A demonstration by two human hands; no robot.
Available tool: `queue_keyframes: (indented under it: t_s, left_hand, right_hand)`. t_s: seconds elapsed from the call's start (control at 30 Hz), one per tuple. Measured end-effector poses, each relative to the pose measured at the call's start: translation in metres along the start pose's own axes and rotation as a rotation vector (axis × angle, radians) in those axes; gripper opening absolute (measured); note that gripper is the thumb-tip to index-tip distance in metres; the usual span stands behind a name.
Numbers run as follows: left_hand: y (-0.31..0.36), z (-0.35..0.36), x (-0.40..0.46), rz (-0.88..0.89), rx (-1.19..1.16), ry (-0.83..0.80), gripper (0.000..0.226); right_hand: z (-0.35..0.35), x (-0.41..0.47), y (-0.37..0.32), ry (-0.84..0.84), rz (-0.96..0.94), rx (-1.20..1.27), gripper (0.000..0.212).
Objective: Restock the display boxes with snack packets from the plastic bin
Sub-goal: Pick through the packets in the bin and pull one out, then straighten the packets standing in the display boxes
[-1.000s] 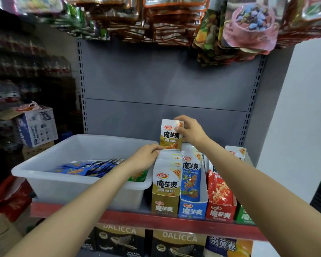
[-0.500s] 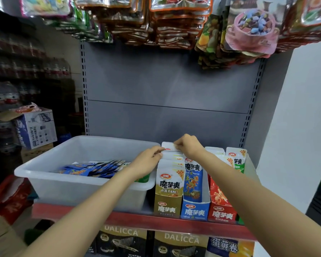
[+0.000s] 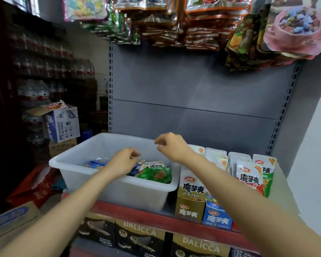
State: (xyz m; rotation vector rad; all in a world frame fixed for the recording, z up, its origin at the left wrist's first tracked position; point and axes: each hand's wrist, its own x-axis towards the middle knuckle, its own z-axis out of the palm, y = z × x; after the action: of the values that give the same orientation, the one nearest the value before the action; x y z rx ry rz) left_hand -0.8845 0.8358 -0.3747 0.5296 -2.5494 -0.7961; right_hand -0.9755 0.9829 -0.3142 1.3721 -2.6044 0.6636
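Now left hand (image 3: 123,160) over bin pkts (image 3: 152,173), touching.

Single head cam, wide-angle, no second view to overlap. Looks forward and slightly down from standing height, square-on to the grey shelf back panel (image 3: 193,93). Close range: both forearms enter from the bottom edge, red shelf (image 3: 137,213) low in frame, hanging bags (image 3: 202,21) along the top. Edges bow noticeably.
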Motion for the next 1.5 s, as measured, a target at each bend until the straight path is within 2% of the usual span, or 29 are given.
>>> queue_keyframes:
  t_s: [0.07,0.2,0.47,0.53,0.63,0.73,0.87,1.0,1.1,1.2,1.27,1.33,1.4,1.43,1.5]
  left_hand:
    - [-0.019,-0.014,0.003,-0.076,0.104,-0.039,0.026]
    - [-0.051,-0.036,0.01,-0.203,0.291,-0.175,0.039]
    - [-0.091,-0.059,0.029,-0.328,0.253,-0.335,0.065]
    - [-0.097,-0.06,0.033,-0.335,0.208,-0.356,0.062]
    - [-0.102,-0.058,0.038,-0.302,0.298,-0.333,0.053]
    - [-0.106,-0.056,0.044,-0.279,0.389,-0.317,0.026]
    - [-0.105,-0.055,0.046,-0.255,0.376,-0.256,0.03]
    - [-0.097,-0.052,0.046,-0.205,0.457,-0.173,0.023]
    - [-0.094,-0.055,0.043,-0.13,0.465,-0.081,0.02]
    - [-0.089,-0.058,0.031,-0.009,0.422,0.033,0.023]
    - [-0.085,-0.06,0.022,0.116,0.285,0.142,0.024]
    - [-0.079,-0.059,0.011,0.215,0.153,0.206,0.022]
    - [-0.072,-0.055,0.004,0.235,0.084,0.189,0.019]
    - [-0.067,-0.052,0.002,0.225,0.031,0.184,0.017]
    - [-0.053,-0.047,-0.001,0.194,-0.141,0.192,0.012]
  right_hand:
    - [0.02,0.014,-0.019,-0.101,0.011,-0.024,0.034]
    - [0.066,0.037,-0.036,-0.286,0.085,-0.028,0.041]
    - [0.103,0.073,-0.046,-0.541,-0.002,-0.022,0.064]
    - [0.112,0.082,-0.049,-0.597,-0.025,-0.048,0.061]
    - [0.123,0.091,-0.053,-0.651,-0.069,-0.157,0.049]
    - [0.124,0.097,-0.055,-0.652,-0.091,-0.177,0.045]
    - [0.118,0.096,-0.055,-0.65,-0.103,-0.154,0.043]
    - [0.12,0.094,-0.052,-0.606,-0.08,-0.082,0.042]
    - [0.12,0.094,-0.049,-0.533,0.024,0.106,0.037]
    - [0.11,0.092,-0.054,-0.4,0.283,0.498,0.041]
    - [0.104,0.092,-0.054,-0.353,0.431,0.732,0.039]
    - [0.097,0.089,-0.057,-0.337,0.487,0.98,0.026]
    - [0.09,0.084,-0.059,-0.248,0.492,1.199,0.007]
    - [0.086,0.082,-0.058,-0.175,0.475,1.258,0.01]
    - [0.074,0.075,-0.055,-0.059,0.438,1.286,0.032]
